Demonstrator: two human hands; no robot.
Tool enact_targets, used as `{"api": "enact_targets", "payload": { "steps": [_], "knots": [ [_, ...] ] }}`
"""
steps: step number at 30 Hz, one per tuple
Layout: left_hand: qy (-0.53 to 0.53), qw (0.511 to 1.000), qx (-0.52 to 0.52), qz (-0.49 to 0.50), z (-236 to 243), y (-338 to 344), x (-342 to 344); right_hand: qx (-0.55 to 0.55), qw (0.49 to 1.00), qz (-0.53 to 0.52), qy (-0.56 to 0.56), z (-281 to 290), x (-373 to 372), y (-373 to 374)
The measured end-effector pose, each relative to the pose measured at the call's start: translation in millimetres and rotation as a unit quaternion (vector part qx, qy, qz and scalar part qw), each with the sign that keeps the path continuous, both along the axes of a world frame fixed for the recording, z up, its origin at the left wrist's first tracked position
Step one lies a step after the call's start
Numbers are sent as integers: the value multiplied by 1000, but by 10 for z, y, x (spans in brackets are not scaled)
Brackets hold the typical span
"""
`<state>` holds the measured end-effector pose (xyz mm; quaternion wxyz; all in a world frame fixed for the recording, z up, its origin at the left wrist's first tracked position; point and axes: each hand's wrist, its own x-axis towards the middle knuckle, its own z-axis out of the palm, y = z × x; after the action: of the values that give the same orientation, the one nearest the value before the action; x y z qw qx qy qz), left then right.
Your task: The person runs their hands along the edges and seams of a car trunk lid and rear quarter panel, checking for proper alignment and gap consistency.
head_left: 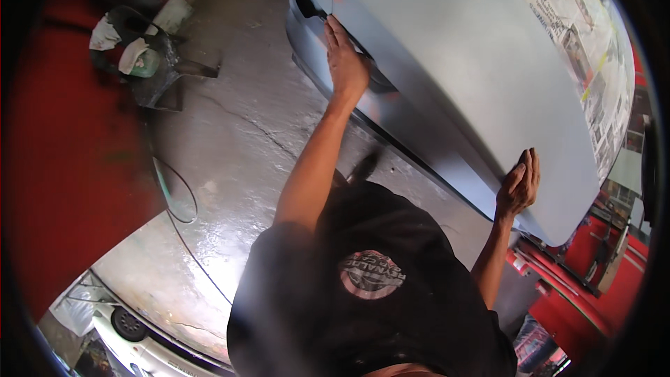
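A car body in matte light grey fills the upper right, with smoothed panels and a crease along its side. My left hand lies on it with fingers stretched out, beside a dark elongated opening near its lower edge. Farther right, my right hand rests on the panel near the crease, its fingers extended and close together. Neither hand shows a tool in it, though the palms are hidden. Printed newspaper sheets cover the curved upper part of the car at the far right.
At the upper left, a dark stool bears a greenish container and crumpled pale cloths. A thin hose runs across the grey floor. A large red panel stands left, a white car lower left, and red equipment right.
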<state>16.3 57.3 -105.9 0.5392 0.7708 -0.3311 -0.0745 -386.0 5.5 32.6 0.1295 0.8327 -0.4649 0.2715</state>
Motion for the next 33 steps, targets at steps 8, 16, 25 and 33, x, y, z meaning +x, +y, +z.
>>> {"api": "enact_targets", "payload": {
  "steps": [8,16,25,33],
  "knots": [
    [39,999,13,-10,85,11,128,-8,1000,20,10,60,-13,7],
    [42,999,14,25,173,68,-134,9,1000,5,10,63,-11,53],
    [62,993,-93,-33,653,123,-38,13,1000,9,-2,57,2,50],
    [54,995,-70,-52,751,2,165,8,1000,0,-13,41,12,46]
  ]
}}
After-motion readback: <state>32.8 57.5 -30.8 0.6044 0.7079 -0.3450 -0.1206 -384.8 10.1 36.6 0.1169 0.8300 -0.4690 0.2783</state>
